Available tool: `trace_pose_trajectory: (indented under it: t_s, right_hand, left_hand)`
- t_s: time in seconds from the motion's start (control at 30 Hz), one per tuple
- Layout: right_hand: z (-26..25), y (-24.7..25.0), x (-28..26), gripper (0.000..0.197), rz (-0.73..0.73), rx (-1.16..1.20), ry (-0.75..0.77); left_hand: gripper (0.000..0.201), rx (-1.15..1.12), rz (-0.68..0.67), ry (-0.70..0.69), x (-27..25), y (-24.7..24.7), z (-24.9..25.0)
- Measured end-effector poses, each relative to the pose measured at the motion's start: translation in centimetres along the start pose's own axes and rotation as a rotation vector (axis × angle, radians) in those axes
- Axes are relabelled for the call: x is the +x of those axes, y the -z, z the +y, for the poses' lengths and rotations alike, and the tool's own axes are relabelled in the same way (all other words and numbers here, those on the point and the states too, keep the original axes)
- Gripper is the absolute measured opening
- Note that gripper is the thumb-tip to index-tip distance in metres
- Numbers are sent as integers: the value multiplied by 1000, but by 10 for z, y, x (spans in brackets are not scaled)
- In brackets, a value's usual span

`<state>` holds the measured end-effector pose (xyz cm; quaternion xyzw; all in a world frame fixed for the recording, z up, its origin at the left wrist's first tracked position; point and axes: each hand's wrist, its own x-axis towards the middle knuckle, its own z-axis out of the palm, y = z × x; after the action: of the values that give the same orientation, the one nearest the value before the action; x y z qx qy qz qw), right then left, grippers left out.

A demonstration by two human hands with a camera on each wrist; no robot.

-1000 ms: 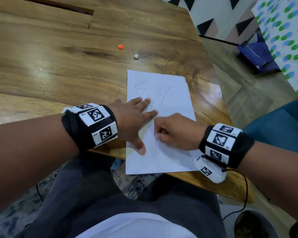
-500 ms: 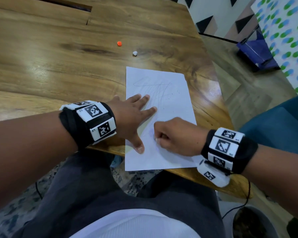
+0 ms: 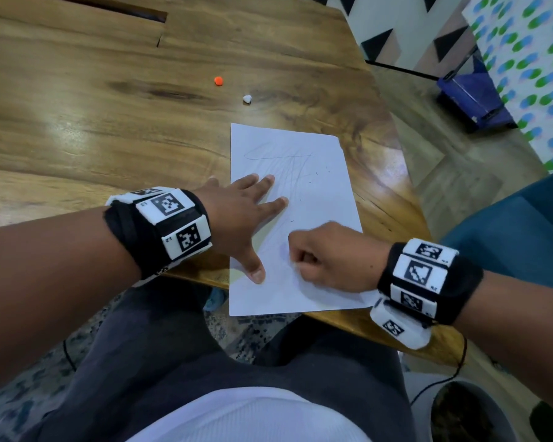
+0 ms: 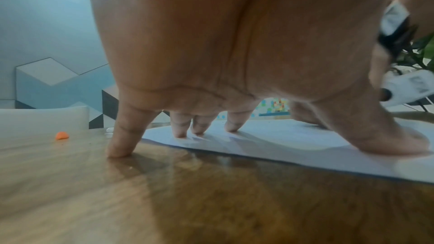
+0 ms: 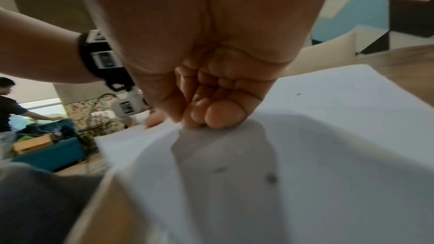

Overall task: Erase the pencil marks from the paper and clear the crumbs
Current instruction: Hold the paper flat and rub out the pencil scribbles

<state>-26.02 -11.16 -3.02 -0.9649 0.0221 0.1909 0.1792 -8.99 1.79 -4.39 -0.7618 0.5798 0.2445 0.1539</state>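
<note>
A white paper (image 3: 316, 173) lies at the near edge of the wooden table (image 3: 109, 129), overhanging it a little. Faint pencil marks (image 3: 278, 156) cross its upper half, and dark crumbs (image 3: 300, 200) dot the sheet. My left hand (image 3: 262, 231) is spread flat, its fingers and thumb pressing the paper's left side (image 4: 281, 144). My right hand (image 3: 296, 263) is curled and pinches a small pale eraser against the lower middle of the sheet. The eraser barely shows at the fingertips (image 5: 220, 118). The paper (image 5: 328, 136) ridges up beside the pinch.
A small orange piece (image 3: 218, 80) and a small white piece (image 3: 247, 98) lie on the table beyond the paper. My lap is just below the table's near edge. A blue bin (image 3: 470, 90) stands on the floor to the right.
My right hand has slid a little toward me down the paper, still pressed to it. The left hand stays spread on the sheet.
</note>
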Motion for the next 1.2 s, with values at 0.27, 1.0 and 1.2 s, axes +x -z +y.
trace_pose_trajectory:
  t_s: [0.27,1.0,1.2]
  right_hand:
    - [26,3,-9,3,80,39,-123]
    - [46,3,-21,9,234,279,-255]
    - [49,5,-17,5,196,127,-254]
  left_hand:
    - [140,-57,25,30,3,3,-1]
    - [139,-26,69,69,9,0,-2]
    - [141,4,51,91,9,4,1]
